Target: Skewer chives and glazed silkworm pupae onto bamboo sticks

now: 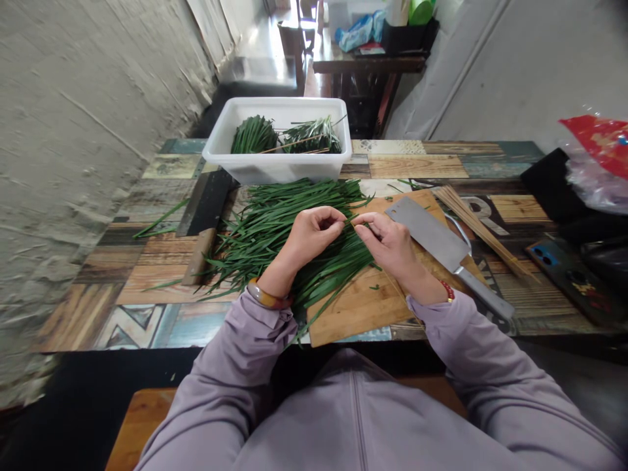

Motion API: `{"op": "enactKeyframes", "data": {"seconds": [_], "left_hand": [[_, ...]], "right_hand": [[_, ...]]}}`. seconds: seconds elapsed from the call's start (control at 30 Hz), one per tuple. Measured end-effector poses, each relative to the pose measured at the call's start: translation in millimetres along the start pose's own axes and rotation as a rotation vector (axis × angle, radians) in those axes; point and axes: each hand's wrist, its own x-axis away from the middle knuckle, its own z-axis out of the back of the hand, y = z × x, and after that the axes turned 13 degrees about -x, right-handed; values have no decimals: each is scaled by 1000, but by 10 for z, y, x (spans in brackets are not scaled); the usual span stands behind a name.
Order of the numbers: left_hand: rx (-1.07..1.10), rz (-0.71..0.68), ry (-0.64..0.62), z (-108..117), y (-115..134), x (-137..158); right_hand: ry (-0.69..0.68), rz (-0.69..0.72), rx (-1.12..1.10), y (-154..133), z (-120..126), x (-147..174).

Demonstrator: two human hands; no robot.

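Note:
My left hand (314,237) is closed in a pinch above a heap of garlic chives (275,222). Close beside it, my right hand (387,241) is also pinched, the fingertips of both nearly meeting. A small green bit of chive shows between them. Below my right palm a thin bamboo skewer (402,291) slants toward the table edge; its upper end is hidden by the hand. The chives lie partly across a wooden cutting board (353,307). On the board's right side rests a metal cleaver (432,232), its handle pointing toward me.
A white plastic tub (282,170) with bundled chives and skewers stands at the back. Left lies a dark-bladed knife (203,203) with a wooden handle. Loose bamboo skewers (483,229), a phone (569,278) and plastic bags (598,163) are on the right. A wall borders the left.

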Motion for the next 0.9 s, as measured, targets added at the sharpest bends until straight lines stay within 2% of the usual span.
{"op": "enactKeyframes", "data": {"seconds": [0.2, 0.53, 0.9], "left_hand": [[-31, -39, 7, -3, -12, 3], [-256, -182, 51, 17, 7, 9], [-280, -231, 69, 5, -5, 10]], "right_hand": [[7, -31, -12, -10, -1, -1], [2, -3, -15, 0, -5, 2], [41, -44, 28, 15, 5, -11]]}}
